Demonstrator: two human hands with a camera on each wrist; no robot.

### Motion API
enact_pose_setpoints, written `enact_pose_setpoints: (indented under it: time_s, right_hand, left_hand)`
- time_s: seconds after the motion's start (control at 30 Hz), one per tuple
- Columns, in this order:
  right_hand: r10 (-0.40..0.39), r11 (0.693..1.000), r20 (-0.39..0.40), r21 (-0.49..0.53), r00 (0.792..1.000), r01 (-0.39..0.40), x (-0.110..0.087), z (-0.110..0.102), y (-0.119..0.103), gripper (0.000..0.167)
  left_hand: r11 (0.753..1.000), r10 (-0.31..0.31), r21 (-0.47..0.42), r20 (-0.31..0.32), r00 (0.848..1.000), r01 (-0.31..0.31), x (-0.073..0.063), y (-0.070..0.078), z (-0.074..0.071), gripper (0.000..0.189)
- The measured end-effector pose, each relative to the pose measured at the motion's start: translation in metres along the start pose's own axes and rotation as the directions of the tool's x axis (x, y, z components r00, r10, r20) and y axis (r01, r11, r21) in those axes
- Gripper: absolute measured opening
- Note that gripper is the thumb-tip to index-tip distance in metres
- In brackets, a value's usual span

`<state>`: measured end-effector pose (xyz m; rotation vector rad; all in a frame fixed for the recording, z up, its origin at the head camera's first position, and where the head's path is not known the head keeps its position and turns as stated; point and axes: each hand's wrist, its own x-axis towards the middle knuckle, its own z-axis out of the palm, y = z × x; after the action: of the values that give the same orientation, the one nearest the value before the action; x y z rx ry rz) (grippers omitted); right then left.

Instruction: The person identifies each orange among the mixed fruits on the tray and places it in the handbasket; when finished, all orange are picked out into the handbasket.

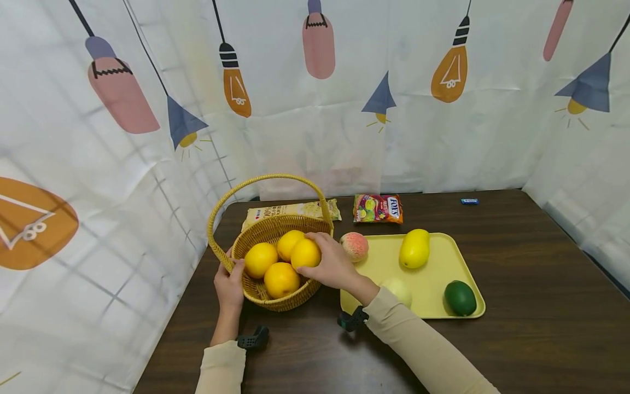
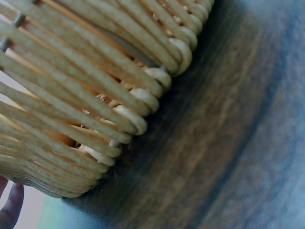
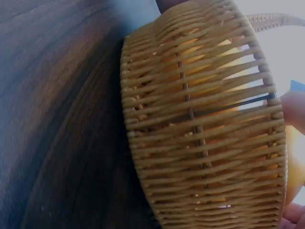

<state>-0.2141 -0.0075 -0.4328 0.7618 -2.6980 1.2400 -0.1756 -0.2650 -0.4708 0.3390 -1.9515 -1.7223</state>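
In the head view a yellow woven basket (image 1: 290, 302) with a tall hoop handle stands on the table. My left hand (image 1: 229, 284) grips its left rim near the foot of the handle, the thumb over the edge. At the right side of the basket, my right hand (image 1: 331, 261) holds an orange (image 1: 305, 254) between thumb and fingers. Three more oranges (image 1: 281, 280) lie beside it in the basket. The left wrist view is filled by the basket's woven wall (image 2: 71, 81). In the right wrist view, fingertips (image 3: 294, 109) show at the rim beside an orange (image 3: 295, 167).
Right of the basket is a yellow tray (image 1: 438, 257) with a peach (image 1: 354, 247), a yellow fruit (image 1: 414, 249), a dark green avocado-like fruit (image 1: 460, 298) and a pale round fruit (image 1: 398, 290), partly behind my sleeve. Behind are snack bags (image 1: 378, 208) and a small blue packet (image 1: 470, 201).
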Motion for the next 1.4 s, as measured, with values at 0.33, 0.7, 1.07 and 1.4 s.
enact_pose_setpoints:
  time_s: [0.33,0.7,1.07,1.4]
  right_hand:
    - [0.012,0.998,0.036,0.057,0.999,-0.014,-0.002,-0.007,-0.003,0.074]
    - [-0.021,0.969,0.094,0.247,0.995,-0.003,-0.028,-0.035,-0.011,0.064]
    - [-0.087,0.957,0.076,0.283,0.993,0.062,-0.057,-0.07,-0.026,0.044]
    - [-0.048,0.973,-0.027,0.225,0.998,0.053,-0.061,-0.108,-0.009,0.032]
  left_hand:
    - [1.0,-0.014,-0.003,-0.005,1.0,0.014,0.0,0.001,0.001,0.039]
    - [1.0,-0.002,0.001,0.004,1.0,0.002,0.001,-0.002,0.001,0.04]
    - [0.999,-0.009,-0.032,0.0,1.0,0.009,-0.001,0.001,0.001,0.04]
    - [0.999,-0.026,-0.022,-0.006,1.0,0.026,0.001,0.002,0.002,0.035]
